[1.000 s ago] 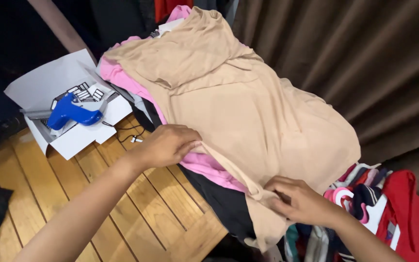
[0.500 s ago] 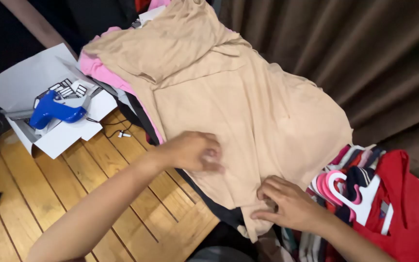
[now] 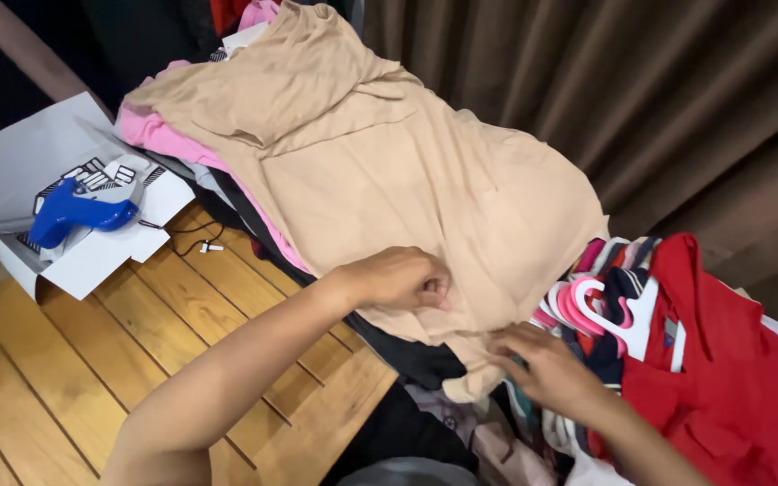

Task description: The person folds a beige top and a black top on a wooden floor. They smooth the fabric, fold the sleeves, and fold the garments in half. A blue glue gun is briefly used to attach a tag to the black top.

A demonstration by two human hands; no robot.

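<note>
Beige garment [image 3: 380, 171] atop clothes pile on wooden slat table [image 3: 137, 351], brown curtain [image 3: 605, 81] behind.

Beige top [image 3: 380, 171] over pink garment [image 3: 150, 135] and black cloth [image 3: 407, 355]; red garment [image 3: 731, 378]; pink-and-white hangers [image 3: 601, 306]; blue tagging gun [image 3: 74, 211] in white box [image 3: 20, 162]; brown curtain [image 3: 641, 81]; tan wood table [image 3: 92, 360].

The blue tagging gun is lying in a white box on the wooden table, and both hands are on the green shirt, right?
Not quite. The shirt is beige, not green, as the head view shows. The rest holds: the blue tagging gun lies in the white box on the wooden table, and the left hand and right hand are both on the shirt.
</note>
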